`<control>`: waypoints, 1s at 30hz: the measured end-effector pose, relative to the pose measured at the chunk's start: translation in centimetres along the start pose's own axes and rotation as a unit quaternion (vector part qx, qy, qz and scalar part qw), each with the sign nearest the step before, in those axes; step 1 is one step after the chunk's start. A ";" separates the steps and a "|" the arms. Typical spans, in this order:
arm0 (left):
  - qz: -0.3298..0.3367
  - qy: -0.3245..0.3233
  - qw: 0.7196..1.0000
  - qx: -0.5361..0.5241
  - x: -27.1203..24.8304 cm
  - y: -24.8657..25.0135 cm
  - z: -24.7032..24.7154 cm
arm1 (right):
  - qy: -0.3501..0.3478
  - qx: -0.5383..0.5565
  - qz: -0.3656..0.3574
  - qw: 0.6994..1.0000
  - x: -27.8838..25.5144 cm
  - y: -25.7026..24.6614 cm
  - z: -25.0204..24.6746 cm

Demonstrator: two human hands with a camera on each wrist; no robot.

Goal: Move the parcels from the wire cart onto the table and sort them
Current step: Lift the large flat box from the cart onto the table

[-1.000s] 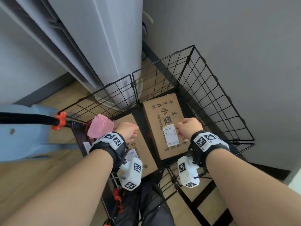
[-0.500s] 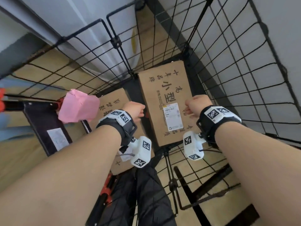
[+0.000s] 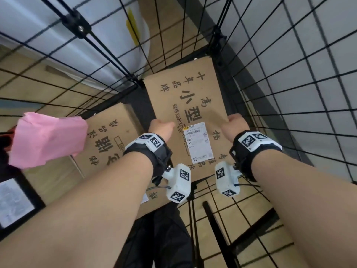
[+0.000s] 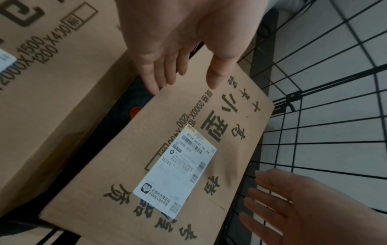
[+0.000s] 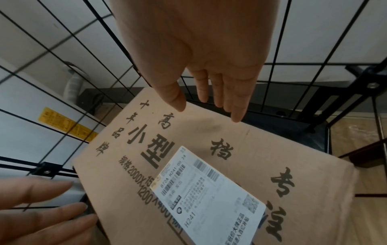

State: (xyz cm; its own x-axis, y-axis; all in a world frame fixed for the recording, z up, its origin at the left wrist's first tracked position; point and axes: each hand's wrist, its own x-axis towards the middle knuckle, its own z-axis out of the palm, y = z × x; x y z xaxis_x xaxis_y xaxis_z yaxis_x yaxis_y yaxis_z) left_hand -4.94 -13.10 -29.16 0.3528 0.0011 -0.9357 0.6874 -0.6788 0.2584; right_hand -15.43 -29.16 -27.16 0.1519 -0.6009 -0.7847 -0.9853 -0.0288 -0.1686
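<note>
A flat cardboard parcel (image 3: 185,105) with a white shipping label (image 3: 199,142) lies in the right half of the black wire cart (image 3: 270,93). My left hand (image 3: 161,128) is at its left edge, fingers straight and thumb over the top face, as the left wrist view shows (image 4: 186,77). My right hand (image 3: 234,124) hovers at the right edge with straight, spread fingers (image 5: 207,107). Neither hand grips anything. A second cardboard parcel (image 3: 108,140) lies to the left, and a pink parcel (image 3: 46,140) sits at the cart's left side.
Wire walls (image 3: 289,55) close in the cart on the far and right sides. A white appliance (image 3: 77,35) stands behind the cart. Wooden floor (image 3: 241,219) shows through the cart's bottom grid. A dark panel with a white label (image 3: 15,202) is at the left.
Both hands have gone lower into the cart and now flank the labelled parcel. My head has moved in closer, so the parcels look larger.
</note>
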 end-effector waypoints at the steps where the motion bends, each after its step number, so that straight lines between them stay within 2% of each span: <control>1: 0.002 0.010 1.000 0.004 0.4 -0.1 0.4 | -0.008 0.000 0.004 1.000 0.4 0.3 0.2; 6: 0.015 0.090 0.996 -0.007 2.5 -0.6 0.9 | -0.034 0.010 0.033 0.999 1.9 1.5 1.2; 9: -0.012 0.060 0.998 -0.027 4.9 -1.6 1.3 | -0.025 0.006 0.039 0.999 2.6 1.9 1.5; 12: -0.046 0.023 0.998 -0.047 5.3 -1.9 1.7 | -0.045 0.019 0.054 0.997 2.9 2.0 1.4; 16: -0.057 0.029 0.996 -0.067 2.6 0.0 1.1 | -0.060 0.030 0.081 0.994 3.4 1.7 1.3; 21: -0.042 0.044 0.998 -0.015 1.8 0.4 -0.1 | -0.061 -0.023 0.073 0.995 2.4 1.1 0.8; 26: -0.039 0.051 0.998 -0.011 0.0 0.4 -1.2 | -0.042 0.116 0.063 0.990 0.8 0.7 -0.7; 30: -0.026 0.056 0.996 -0.059 -1.6 0.3 -2.0 | -0.029 0.169 0.052 0.984 -1.4 0.3 -1.6</control>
State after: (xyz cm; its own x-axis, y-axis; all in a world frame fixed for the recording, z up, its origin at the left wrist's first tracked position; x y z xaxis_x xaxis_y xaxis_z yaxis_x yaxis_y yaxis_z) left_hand -4.05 -11.83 -27.07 0.3789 0.1211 -0.9175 0.7745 -0.5841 0.2428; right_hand -16.07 -29.56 -25.14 0.0656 -0.5398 -0.8393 -0.9143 0.3043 -0.2672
